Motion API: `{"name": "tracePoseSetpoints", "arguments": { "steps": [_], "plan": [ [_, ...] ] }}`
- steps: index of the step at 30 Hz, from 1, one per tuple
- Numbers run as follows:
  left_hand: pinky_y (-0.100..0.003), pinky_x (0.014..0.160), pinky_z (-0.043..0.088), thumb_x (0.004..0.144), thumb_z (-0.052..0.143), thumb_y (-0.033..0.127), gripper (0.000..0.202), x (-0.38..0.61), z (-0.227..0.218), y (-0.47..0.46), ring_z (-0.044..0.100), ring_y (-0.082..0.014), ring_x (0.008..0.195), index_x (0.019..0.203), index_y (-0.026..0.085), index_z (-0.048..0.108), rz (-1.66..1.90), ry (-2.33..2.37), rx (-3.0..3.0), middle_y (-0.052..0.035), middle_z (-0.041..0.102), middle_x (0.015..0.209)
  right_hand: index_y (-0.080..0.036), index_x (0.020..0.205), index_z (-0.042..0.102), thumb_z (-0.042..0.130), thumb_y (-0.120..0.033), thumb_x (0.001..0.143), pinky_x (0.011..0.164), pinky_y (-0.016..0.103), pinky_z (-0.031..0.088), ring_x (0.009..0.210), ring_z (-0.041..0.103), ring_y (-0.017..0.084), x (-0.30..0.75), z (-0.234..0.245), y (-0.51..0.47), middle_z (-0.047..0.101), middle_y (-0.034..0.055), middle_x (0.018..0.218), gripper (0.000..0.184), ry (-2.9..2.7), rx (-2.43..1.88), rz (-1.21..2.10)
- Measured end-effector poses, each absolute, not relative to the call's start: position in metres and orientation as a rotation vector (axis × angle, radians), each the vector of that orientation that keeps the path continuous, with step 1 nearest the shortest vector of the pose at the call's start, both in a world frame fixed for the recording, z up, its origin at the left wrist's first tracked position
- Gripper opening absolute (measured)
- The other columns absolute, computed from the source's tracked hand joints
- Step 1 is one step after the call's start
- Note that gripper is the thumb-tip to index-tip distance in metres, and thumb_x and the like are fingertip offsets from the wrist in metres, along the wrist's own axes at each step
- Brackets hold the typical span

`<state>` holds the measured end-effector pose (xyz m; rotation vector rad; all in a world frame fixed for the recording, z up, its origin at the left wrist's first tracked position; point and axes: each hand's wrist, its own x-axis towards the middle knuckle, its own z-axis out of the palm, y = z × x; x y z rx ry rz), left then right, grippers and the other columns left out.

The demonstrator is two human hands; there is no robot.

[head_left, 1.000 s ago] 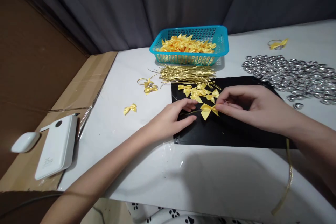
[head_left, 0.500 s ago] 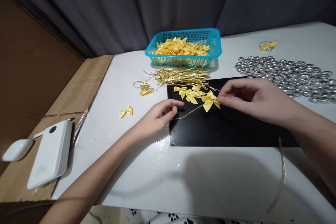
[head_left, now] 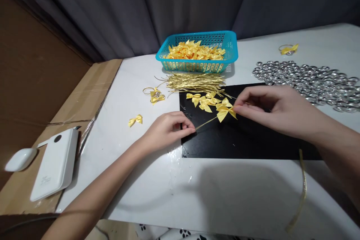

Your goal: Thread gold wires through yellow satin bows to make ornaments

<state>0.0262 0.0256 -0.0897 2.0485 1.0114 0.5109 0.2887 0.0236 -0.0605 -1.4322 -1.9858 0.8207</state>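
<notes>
Yellow bow (head_left: pixel 224 112), satin, pinched between thumb and forefinger of right hand (head_left: pixel 274 109), held just above black mat (head_left: pixel 247 140) near the mat's 11 o'clock corner. Gold wire (head_left: pixel 206 122) runs from the bow down toward 8 o'clock. Its far end is nipped in the closed fingertips of left hand (head_left: pixel 168 130), which sits at the mat's 9 o'clock edge.

Loose bows (head_left: pixel 203 101) lie on the mat just at 10 o'clock of the held bow, some touching. Bundle of gold wires (head_left: pixel 195 81) is at 12 o'clock of the mat. Blue basket (head_left: pixel 231 47) lies beyond it, heaped with more bows. Silver pieces (head_left: pixel 312 80) are spread at 2 o'clock. Single bow (head_left: pixel 135 120) rests on white table (head_left: pixel 225 198) at 9 o'clock of the left hand. White power bank (head_left: pixel 53 167) is at 8 o'clock on cardboard.
</notes>
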Motion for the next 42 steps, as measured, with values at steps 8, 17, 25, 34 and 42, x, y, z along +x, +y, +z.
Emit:
{"name": "tracePoseSetpoints", "arguments": {
  "steps": [8, 17, 25, 34, 42],
  "plan": [
    [-0.029, 0.067, 0.041, 0.086, 0.050, 0.033, 0.018, 0.016, -0.072, 0.026, 0.051, -0.0153, 0.073, 0.077, 0.019, 0.054, 0.637, 1.113, 1.867, -0.0030, 0.056, 0.077, -0.017, 0.065, 0.058, 0.059, -0.037, 0.070, 0.044, 0.021, 0.031, 0.047, 0.038, 0.008, 0.298, -0.066, 0.034, 0.046, -0.0012, 0.050, 0.021, -1.998, -1.523, 0.749],
    [-0.035, 0.066, 0.043, 0.074, 0.039, 0.029, 0.022, 0.002, -0.069, 0.029, 0.041, -0.0160, 0.063, 0.063, 0.021, 0.021, 0.877, 0.894, 1.077, -0.0036, 0.038, 0.070, -0.014, 0.070, 0.059, 0.057, -0.029, 0.076, 0.048, 0.024, 0.030, 0.050, 0.037, 0.008, 0.299, -0.064, 0.034, 0.045, -0.0004, 0.052, 0.016, -1.993, -1.612, 0.773],
    [-0.028, 0.047, 0.020, 0.077, 0.047, 0.029, 0.030, -0.039, -0.068, 0.037, 0.016, -0.0109, 0.049, 0.055, 0.020, 0.028, 0.728, 0.952, 1.045, 0.0031, 0.020, 0.059, -0.015, 0.071, 0.059, 0.057, -0.031, 0.079, 0.051, 0.026, 0.030, 0.052, 0.038, 0.009, 0.307, -0.067, 0.041, 0.046, 0.0007, 0.053, 0.018, -1.967, -1.681, 0.739],
    [-0.027, 0.050, 0.014, 0.077, 0.058, 0.038, 0.034, -0.059, -0.070, 0.039, 0.019, -0.0093, 0.050, 0.055, 0.018, 0.044, 0.451, 1.345, 1.303, 0.0051, 0.025, 0.054, -0.017, 0.071, 0.060, 0.056, -0.058, 0.068, 0.052, 0.026, 0.033, 0.052, 0.044, 0.012, 0.316, -0.073, 0.045, 0.053, 0.0022, 0.056, 0.041, -1.928, -1.732, 0.697],
    [-0.022, 0.050, 0.027, 0.070, 0.069, 0.038, 0.029, -0.060, -0.068, 0.039, 0.032, -0.0081, 0.049, 0.055, 0.015, 0.061, 0.546, 1.379, 1.262, 0.0031, 0.040, 0.051, -0.018, 0.072, 0.061, 0.058, -0.059, 0.065, 0.053, 0.026, 0.033, 0.054, 0.044, 0.012, 0.323, -0.071, 0.046, 0.052, 0.0011, 0.055, 0.043, -1.913, -1.765, 0.726]
  ]
}}
